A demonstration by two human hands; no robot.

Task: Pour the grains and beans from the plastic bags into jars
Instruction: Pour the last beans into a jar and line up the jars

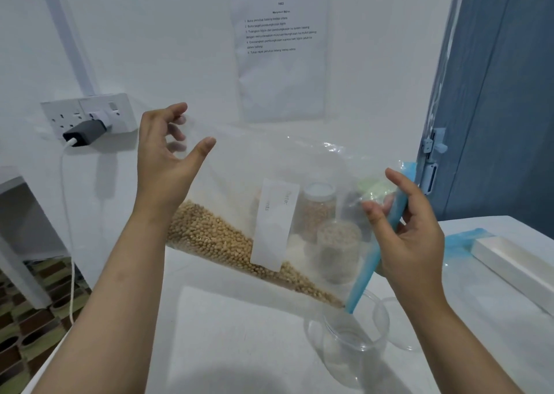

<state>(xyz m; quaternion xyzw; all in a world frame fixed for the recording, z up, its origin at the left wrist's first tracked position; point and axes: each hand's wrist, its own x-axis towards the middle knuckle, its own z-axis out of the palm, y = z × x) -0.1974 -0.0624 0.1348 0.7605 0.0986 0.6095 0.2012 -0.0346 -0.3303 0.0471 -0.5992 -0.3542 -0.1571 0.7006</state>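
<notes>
Fingers [378,210] of right hand [410,228] are pinching the blue zip edge [386,231] of the plastic bag [269,183]; left hand [168,156] is gripping the raised bottom corner, fingers curled into the film. Bag is hanging tilted over the white table [227,318], beans [218,237] sliding toward the low corner, which is sitting in the mouth of the empty jar [350,336]. Pour step is just starting, by my read. Next: lift left end higher, keep the mouth inside the rim. Two filled jars [329,219] are standing behind.

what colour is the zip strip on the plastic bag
Light blue; the zip strip shows best in the head view, running down toward the empty jar.
</notes>
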